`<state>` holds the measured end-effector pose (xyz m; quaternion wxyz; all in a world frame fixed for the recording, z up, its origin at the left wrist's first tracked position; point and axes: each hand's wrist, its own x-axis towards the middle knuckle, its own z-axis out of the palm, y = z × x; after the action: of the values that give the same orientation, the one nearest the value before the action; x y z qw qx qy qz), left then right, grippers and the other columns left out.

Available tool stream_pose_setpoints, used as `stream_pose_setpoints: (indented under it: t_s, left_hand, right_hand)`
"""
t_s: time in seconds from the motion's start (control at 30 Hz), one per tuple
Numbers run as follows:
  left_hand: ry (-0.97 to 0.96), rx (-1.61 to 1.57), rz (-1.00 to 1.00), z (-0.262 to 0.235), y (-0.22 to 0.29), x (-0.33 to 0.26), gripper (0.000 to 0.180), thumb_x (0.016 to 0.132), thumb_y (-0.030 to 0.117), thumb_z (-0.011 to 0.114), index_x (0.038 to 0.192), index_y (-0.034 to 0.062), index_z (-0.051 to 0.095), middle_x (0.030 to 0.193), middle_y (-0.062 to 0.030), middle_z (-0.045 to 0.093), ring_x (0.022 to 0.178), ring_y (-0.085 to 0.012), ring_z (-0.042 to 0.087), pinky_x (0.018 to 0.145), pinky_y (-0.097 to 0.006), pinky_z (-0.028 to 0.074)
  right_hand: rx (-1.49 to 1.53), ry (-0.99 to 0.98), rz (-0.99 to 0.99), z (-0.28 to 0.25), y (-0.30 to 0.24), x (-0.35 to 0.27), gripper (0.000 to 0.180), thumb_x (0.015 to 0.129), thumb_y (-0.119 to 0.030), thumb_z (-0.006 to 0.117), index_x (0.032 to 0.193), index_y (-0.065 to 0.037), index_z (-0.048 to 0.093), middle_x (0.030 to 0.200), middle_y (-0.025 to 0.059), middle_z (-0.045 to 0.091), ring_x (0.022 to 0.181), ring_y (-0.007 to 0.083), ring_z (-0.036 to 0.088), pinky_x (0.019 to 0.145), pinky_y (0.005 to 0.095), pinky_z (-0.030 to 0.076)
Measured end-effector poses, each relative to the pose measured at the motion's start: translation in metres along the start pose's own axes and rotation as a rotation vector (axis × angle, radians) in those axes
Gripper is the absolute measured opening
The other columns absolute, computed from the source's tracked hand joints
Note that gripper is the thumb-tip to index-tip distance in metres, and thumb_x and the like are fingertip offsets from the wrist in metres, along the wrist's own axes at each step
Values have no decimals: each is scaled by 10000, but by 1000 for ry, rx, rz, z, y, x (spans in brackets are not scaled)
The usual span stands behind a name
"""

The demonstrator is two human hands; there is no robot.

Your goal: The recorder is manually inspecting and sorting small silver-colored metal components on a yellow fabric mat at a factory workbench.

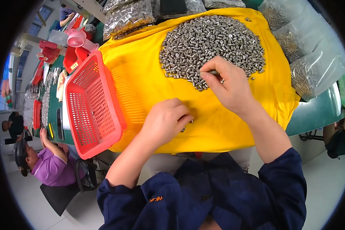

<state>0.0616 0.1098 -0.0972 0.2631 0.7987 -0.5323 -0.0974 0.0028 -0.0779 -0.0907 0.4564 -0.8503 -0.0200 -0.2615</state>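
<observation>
Right hand [228, 86] grip pinches a metal pin [212, 72] at the pile's [212, 44] edge — left hand [165, 122] fisted.

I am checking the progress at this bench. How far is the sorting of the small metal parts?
Done: nothing I can see; the red basket shows no parts inside. In hand: the right hand picks at the near edge of the metal parts pile, and the left hand is closed around a few pieces on the yellow cloth. Left: almost the whole pile, plus the full clear bags.
</observation>
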Motion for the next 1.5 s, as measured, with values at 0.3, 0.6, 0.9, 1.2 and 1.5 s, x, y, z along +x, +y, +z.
stream_pose_setpoints:
  t_s: [0.3,0.6,0.9,1.2,1.5]
  left_hand:
    - [255,72,-138,8,-17,40,125,737,153,611,811,52,613,767,-121,570,720,-306,570,657,-385,462]
    - [149,-3,-114,5,-21,41,108,705,81,620,796,22,622,779,-140,563,748,-319,555,684,-364,457]
    - [251,-1160,-316,1,-23,32,92,760,0,636,845,9,603,786,-33,616,712,-85,575,660,-205,468]
    - [233,-1226,-223,0,-22,32,130,753,-18,640,875,-3,600,800,-46,622,719,-96,583,668,-206,477]
    - [245,-1248,-235,3,-24,32,122,756,-14,639,871,-5,600,793,-57,624,723,-108,592,666,-214,479]
  right_hand:
    - [29,-13,67,1,-2,1,60,787,-82,547,812,-31,530,706,107,550,629,265,543,559,326,424]
    - [-7,-60,46,-1,-1,2,61,792,-95,537,809,-40,517,714,114,553,675,284,536,597,358,417]
    - [122,-131,112,1,-3,-1,63,786,-82,546,817,-37,517,689,108,557,584,238,547,540,314,418]
    - [189,-142,77,6,-5,-3,65,776,-67,558,826,-40,528,708,91,568,594,199,569,529,287,425]
    - [122,-205,124,5,-4,-3,65,779,-18,553,843,-28,545,750,65,549,656,164,542,588,254,425]
